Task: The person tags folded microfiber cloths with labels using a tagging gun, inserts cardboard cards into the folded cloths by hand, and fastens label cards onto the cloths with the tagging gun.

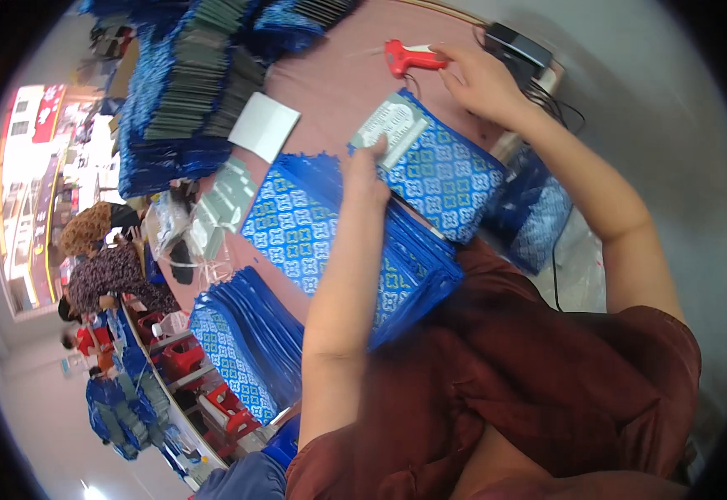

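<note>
My left hand [366, 175] grips the top edge of a blue pouch [447, 179] with a white and green clover-like pattern, its thumb lying over a pale green and white card [390, 129] at the pouch's corner. That pouch lies tilted over a stack of similar blue pouches [292, 221]. At the far right, my right hand [484, 83] has its thumb and index finger apart at the handle end of a red gun-shaped hand tool [405, 58]. Its fingertips reach the tool, but no firm grip shows.
Another pouch stack [242, 342] stands at the near left. Pale green cards [223, 204] and a white card pile [265, 127] lie farther left. Tall bundles [188, 92] fill the far left. A black box [517, 50] with cables sits at the far right edge. Other people [113, 275] are at left.
</note>
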{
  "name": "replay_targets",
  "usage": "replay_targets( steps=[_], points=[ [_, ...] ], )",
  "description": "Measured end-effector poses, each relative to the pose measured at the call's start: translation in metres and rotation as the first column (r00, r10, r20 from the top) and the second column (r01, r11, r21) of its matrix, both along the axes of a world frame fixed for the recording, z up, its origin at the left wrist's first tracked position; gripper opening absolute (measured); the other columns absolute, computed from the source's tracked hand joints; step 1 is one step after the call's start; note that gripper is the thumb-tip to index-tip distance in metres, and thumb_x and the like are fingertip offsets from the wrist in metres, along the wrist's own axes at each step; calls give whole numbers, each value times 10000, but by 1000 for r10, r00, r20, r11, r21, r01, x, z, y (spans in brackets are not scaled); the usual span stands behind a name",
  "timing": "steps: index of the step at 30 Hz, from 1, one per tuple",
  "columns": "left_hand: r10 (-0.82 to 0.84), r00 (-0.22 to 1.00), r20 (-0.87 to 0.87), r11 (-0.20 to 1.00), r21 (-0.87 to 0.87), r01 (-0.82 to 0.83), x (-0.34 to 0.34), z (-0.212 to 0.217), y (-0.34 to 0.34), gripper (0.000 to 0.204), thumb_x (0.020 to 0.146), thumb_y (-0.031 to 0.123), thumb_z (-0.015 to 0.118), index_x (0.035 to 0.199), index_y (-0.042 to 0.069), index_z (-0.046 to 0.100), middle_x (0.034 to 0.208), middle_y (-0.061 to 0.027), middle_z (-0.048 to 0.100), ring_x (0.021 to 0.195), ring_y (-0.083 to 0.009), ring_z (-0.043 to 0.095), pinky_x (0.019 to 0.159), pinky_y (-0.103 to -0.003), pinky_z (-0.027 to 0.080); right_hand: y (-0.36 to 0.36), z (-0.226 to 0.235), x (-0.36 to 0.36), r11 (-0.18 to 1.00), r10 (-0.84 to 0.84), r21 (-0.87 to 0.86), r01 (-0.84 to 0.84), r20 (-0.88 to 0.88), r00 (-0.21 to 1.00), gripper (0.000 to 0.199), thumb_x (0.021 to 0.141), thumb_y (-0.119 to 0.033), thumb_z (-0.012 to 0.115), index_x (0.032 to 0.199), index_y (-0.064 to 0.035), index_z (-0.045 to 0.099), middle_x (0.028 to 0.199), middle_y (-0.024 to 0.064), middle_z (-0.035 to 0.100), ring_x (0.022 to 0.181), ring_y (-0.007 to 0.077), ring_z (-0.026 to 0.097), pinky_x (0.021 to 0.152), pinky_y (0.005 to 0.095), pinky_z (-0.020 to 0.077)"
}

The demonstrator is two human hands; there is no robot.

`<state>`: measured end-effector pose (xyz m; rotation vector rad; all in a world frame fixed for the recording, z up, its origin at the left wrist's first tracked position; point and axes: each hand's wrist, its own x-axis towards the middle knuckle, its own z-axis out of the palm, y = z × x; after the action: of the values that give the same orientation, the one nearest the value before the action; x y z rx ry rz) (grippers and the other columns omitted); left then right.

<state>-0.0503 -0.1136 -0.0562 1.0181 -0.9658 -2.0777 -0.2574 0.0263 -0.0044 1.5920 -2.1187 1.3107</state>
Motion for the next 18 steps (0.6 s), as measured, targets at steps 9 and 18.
replay_targets(
  steps=[9, 18],
  points=[
    [88, 996, 26, 995, 50, -90, -27, -65, 44, 399, 820, -82, 650, 1206, -89, 550, 1074, -244, 657, 937, -362, 685, 788, -491, 580, -119, -148, -113, 698, 58, 682, 220, -360, 931, 690, 881, -509, 645, 1367, -53, 469, 1267, 203, 592, 1146, 375, 591, 903, 507, 497],
    [52, 996, -72, 995, 91, -45, -46, -61, 29, 446, 810, -117, 601, 1246, -41, 540, 1098, -194, 659, 991, -372, 667, 857, -510, 560, -161, -69, -84, 595, 297, 495, -634, 598, 745, 534, 950, -455, 610, 1284, -39, 630, 1146, 114, 688, 1014, 180, 634, 896, 338, 496]
  ],
)
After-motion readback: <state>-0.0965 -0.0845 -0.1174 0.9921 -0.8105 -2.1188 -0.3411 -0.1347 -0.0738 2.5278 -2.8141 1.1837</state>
